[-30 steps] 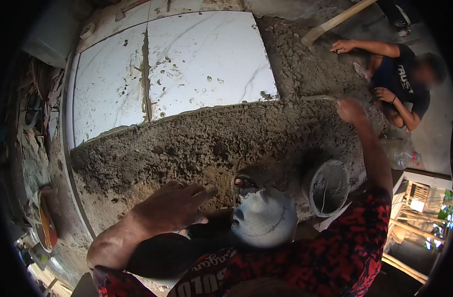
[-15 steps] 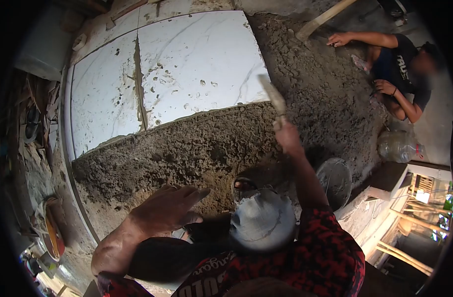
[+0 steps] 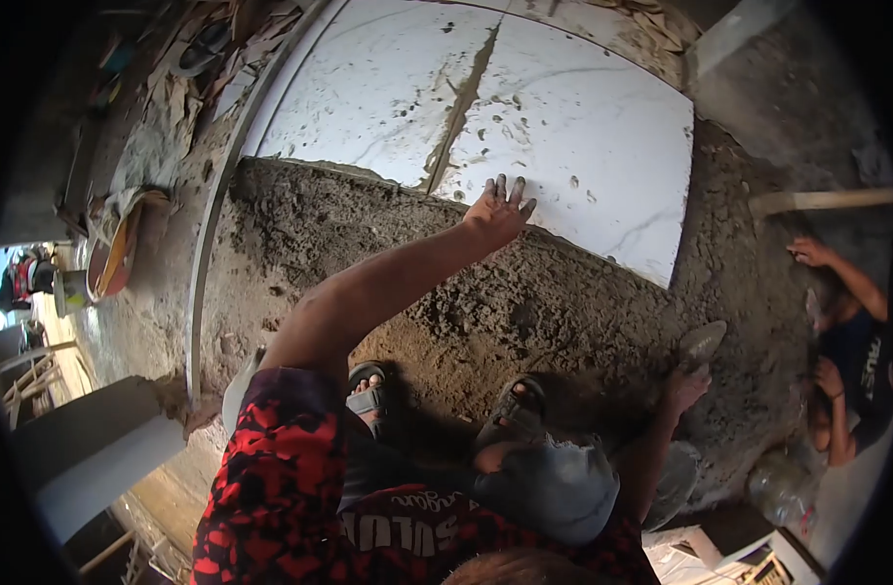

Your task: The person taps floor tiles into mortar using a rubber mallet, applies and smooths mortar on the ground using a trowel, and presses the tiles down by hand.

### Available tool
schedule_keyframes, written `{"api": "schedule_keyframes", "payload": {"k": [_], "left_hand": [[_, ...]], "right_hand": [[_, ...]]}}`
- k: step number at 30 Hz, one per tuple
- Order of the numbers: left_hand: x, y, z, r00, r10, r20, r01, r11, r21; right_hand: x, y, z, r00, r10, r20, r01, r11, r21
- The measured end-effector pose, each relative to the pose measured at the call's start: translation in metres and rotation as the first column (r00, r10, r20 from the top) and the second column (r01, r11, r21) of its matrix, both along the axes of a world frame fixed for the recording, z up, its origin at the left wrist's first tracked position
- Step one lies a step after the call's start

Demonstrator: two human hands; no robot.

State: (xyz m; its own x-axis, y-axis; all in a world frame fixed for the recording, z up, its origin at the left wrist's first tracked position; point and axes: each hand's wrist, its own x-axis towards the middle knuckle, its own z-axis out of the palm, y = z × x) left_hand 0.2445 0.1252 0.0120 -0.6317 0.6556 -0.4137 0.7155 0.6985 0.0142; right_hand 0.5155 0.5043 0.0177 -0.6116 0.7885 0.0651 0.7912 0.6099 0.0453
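Note:
My left hand (image 3: pixel 502 213) lies with fingers spread on the near edge of a large white marble-patterned tile (image 3: pixel 602 146). A second white tile (image 3: pixel 368 88) is to its left, with a mortar-smeared gap between them. Grey specks and splashes dot both. In my right hand (image 3: pixel 690 387), fingers wrapped round the handle, is a trowel (image 3: pixel 704 341) with a pale, rounded blade. The trowel is over the rough wet mortar (image 3: pixel 524 302), right of and below the tile's near corner.
A co-worker (image 3: pixel 851 356) crouches at the right edge, one hand near a wooden handle (image 3: pixel 827 201). A clear plastic jug (image 3: pixel 780 485) lies at lower right. A straight strip (image 3: pixel 205 263) borders the left side. An orange-and-tan container (image 3: pixel 115 253) stands beyond it.
The view has turned, so the tiles appear farther right. My left hand has gone from above the bare ground onto the tile. The trowel has moved from the tile's edge over the mortar.

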Motion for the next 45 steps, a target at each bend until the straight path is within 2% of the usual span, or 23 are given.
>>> {"api": "schedule_keyframes", "payload": {"k": [1, 2, 4, 6, 7, 9, 10, 12, 16, 18, 19, 22, 24, 26, 27, 28, 30, 32, 36, 38, 45], "left_hand": [[-0.001, -0.004, -0.006, 0.998, 0.007, -0.058, -0.010, 0.999, -0.047], [-0.004, -0.008, -0.012, 0.998, 0.015, -0.057, -0.018, 0.998, -0.053], [-0.007, -0.018, -0.013, 0.996, 0.092, -0.018, -0.092, 0.995, 0.045], [-0.009, -0.026, -0.019, 0.994, 0.095, -0.061, -0.093, 0.995, 0.035], [-0.008, -0.029, -0.019, 0.994, 0.069, -0.089, -0.068, 0.997, 0.022], [-0.005, -0.033, -0.020, 0.992, 0.049, -0.119, -0.048, 0.999, 0.012], [-0.003, -0.034, -0.023, 0.987, 0.036, -0.154, -0.034, 0.999, 0.016], [-0.005, -0.035, -0.025, 0.980, 0.021, -0.199, -0.017, 1.000, 0.022], [-0.004, -0.033, -0.017, 0.975, -0.009, -0.222, 0.011, 1.000, 0.004], [-0.008, -0.031, -0.010, 0.993, -0.007, -0.120, 0.004, 1.000, -0.027], [-0.008, -0.032, -0.016, 0.976, -0.060, -0.209, 0.055, 0.998, -0.030], [-0.009, -0.028, -0.012, 0.988, -0.055, -0.147, 0.045, 0.996, -0.074], [-0.017, -0.024, -0.007, 0.984, -0.024, -0.177, 0.016, 0.999, -0.044], [-0.044, -0.015, 0.012, 0.964, 0.215, 0.159, -0.241, 0.956, 0.169], [-0.062, -0.010, 0.018, 0.938, 0.257, 0.233, -0.301, 0.937, 0.178], [-0.077, -0.006, 0.001, 0.964, 0.262, 0.050, -0.265, 0.917, 0.299], [-0.116, 0.004, -0.016, 0.952, 0.306, 0.022, -0.287, 0.866, 0.410], [-0.156, 0.017, -0.031, 0.935, 0.355, 0.020, -0.335, 0.862, 0.380], [-0.198, 0.037, -0.013, 0.924, 0.381, -0.042, -0.351, 0.885, 0.306], [-0.211, 0.037, -0.004, 0.912, 0.410, -0.005, -0.399, 0.892, 0.211], [-0.229, 0.043, -0.018, 0.901, 0.432, 0.034, -0.432, 0.891, 0.138]], "right_hand": [[-0.005, 0.007, -0.014, 0.975, 0.180, -0.132, -0.174, 0.983, 0.057], [-0.014, 0.007, -0.017, 0.973, 0.188, -0.133, -0.182, 0.982, 0.051], [-0.072, -0.027, 0.012, 0.885, 0.400, -0.240, -0.446, 0.876, -0.185], [-0.114, -0.029, -0.003, 0.860, 0.443, -0.252, -0.501, 0.827, -0.257], [-0.130, -0.029, -0.007, 0.858, 0.446, -0.254, -0.505, 0.823, -0.259], [-0.155, -0.025, -0.013, 0.901, 0.433, -0.030, -0.412, 0.830, -0.375], [-0.159, -0.022, -0.016, 0.900, 0.435, -0.032, -0.414, 0.830, -0.374], [-0.169, -0.015, -0.021, 0.892, 0.450, -0.041, -0.408, 0.763, -0.500], [-0.167, -0.007, -0.021, 0.835, 0.547, -0.063, -0.507, 0.719, -0.476], [-0.165, -0.008, -0.015, 0.793, 0.609, -0.026, -0.547, 0.692, -0.471], [-0.163, -0.008, -0.017, 0.799, 0.601, -0.030, -0.542, 0.697, -0.469], [-0.163, -0.006, -0.020, 0.785, 0.618, -0.043, -0.567, 0.690, -0.450], [-0.163, -0.004, -0.021, 0.762, 0.647, 0.000, -0.581, 0.685, -0.439], [-0.165, -0.005, -0.019, 0.766, 0.643, -0.013, -0.579, 0.682, -0.447], [-0.164, -0.006, -0.018, 0.763, 0.646, -0.023, -0.584, 0.672, -0.456], [-0.162, -0.008, -0.017, 0.767, 0.641, -0.019, -0.578, 0.677, -0.456], [-0.164, -0.007, -0.015, 0.771, 0.636, -0.040, -0.575, 0.667, -0.474], [-0.164, -0.002, -0.019, 0.770, 0.637, -0.033, -0.576, 0.672, -0.465], [-0.164, -0.004, -0.017, 0.796, 0.605, -0.003, -0.528, 0.694, -0.489], [-0.164, -0.001, -0.022, 0.768, 0.638, -0.053, -0.581, 0.659, -0.478], [-0.163, 0.004, -0.027, 0.722, 0.681, -0.120, -0.659, 0.625, -0.418]]}}
